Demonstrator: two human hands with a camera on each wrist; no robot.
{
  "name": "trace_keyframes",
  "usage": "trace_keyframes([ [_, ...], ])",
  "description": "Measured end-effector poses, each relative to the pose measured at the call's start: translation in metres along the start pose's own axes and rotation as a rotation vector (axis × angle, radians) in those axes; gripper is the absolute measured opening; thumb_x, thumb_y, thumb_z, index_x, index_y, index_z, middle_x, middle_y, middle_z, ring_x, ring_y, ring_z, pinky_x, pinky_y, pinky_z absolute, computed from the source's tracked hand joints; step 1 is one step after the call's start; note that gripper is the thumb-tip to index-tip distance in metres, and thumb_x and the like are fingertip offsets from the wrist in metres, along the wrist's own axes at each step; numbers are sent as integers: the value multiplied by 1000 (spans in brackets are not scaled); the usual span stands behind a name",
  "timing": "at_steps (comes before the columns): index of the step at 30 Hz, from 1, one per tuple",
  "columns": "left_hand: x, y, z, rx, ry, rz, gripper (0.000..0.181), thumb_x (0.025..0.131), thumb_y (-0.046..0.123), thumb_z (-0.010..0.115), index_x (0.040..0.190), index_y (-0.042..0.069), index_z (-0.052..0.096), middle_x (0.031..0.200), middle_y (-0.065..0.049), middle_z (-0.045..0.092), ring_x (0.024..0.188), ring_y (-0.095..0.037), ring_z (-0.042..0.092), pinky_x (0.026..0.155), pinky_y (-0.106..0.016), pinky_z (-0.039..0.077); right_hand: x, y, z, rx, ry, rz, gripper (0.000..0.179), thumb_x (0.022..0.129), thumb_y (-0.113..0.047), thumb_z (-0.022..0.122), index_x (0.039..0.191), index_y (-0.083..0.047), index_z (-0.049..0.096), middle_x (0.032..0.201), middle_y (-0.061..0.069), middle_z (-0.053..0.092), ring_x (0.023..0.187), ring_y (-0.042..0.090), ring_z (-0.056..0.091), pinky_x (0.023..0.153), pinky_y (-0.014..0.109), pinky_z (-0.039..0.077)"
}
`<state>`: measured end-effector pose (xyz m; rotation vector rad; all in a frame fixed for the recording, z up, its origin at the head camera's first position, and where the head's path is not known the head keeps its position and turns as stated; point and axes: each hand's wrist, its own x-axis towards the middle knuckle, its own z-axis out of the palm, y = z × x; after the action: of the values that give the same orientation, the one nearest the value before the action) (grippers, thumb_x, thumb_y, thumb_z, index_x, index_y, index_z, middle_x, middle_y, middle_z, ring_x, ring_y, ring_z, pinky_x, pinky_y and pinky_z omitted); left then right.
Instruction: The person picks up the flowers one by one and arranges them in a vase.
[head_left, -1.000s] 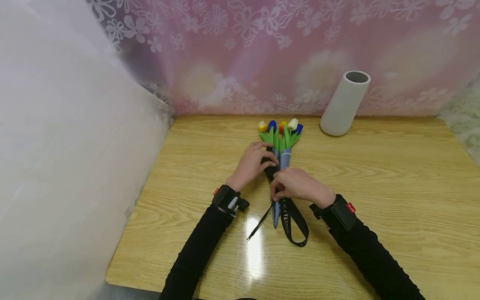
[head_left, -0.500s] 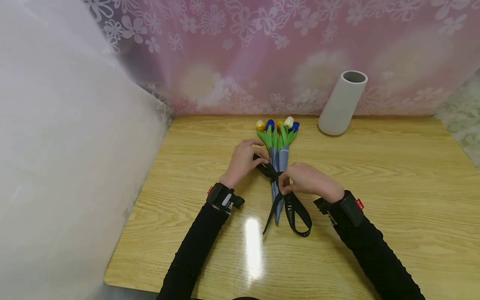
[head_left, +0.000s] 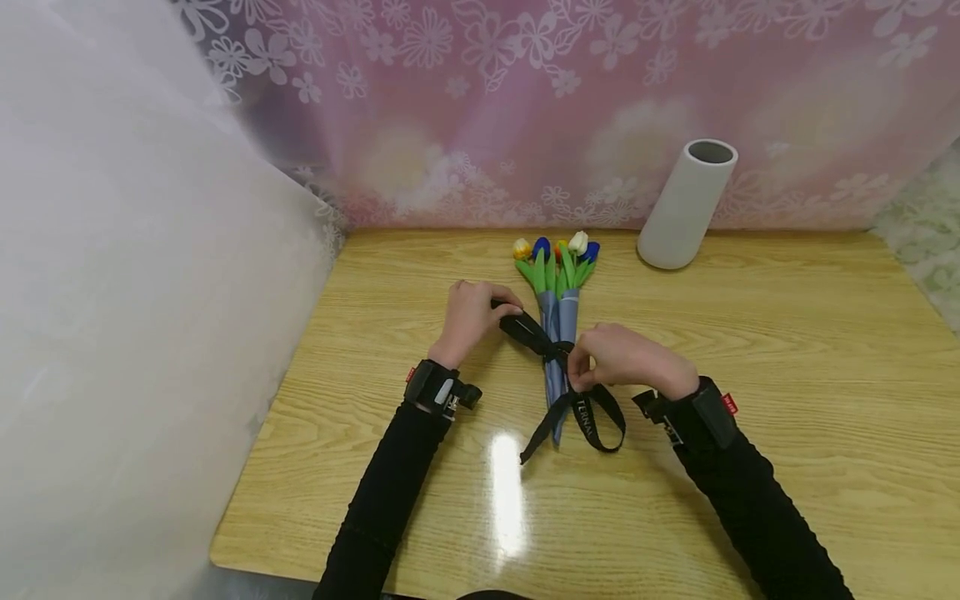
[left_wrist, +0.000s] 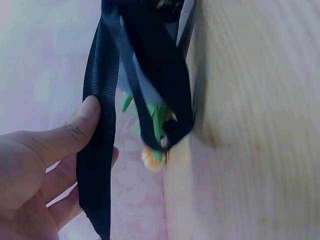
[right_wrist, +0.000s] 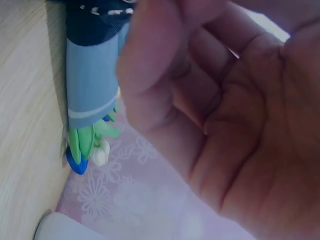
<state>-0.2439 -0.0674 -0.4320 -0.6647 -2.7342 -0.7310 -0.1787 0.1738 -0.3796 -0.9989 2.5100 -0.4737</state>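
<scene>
Two bundles of tulips in blue-grey wrapping lie side by side on the wooden table, their white, blue and yellow-orange blooms pointing to the back wall. A black ribbon with white lettering is knotted around the wrapped stems. My left hand pinches a ribbon tail, drawn out to the left of the knot; its frayed end shows below the thumb in the left wrist view. Just below and right of the knot, my right hand pinches the ribbon. A loop and another tail hang toward the table's front. The right fingertips are partly hidden.
A tall white vase stands at the back right of the table. Behind the table hangs a pink flowered cloth, and a white sheet covers the left side.
My left hand has moved left, drawing the ribbon out from the stems. My right hand has shifted a little right, and the knot now shows. The lower loop has become smaller.
</scene>
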Motion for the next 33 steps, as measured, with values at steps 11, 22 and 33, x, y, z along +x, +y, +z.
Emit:
trace_keyframes([
  [11,0,-19,-19,-20,54,-88,15,90,33,76,94,21,84,90,3,78,59,-14,56,57,-24,31,-11,8,-10,71,-36,33,12,91,-11,75,83,-19,76,74,-8,67,60,8,55,65,29,47],
  [22,-7,-39,-40,-56,123,-205,16,91,30,75,97,18,82,91,-3,78,56,-19,56,51,-27,27,-12,9,-13,97,-69,81,12,93,-11,74,82,-18,75,74,-6,67,59,10,54,59,29,45],
  [33,-16,-58,-64,-74,256,-360,19,91,29,77,99,14,83,90,-8,78,72,-24,67,57,-34,45,-20,16,-21,137,-118,146,15,98,-8,66,85,-12,73,79,-4,66,63,12,55,59,30,45],
])
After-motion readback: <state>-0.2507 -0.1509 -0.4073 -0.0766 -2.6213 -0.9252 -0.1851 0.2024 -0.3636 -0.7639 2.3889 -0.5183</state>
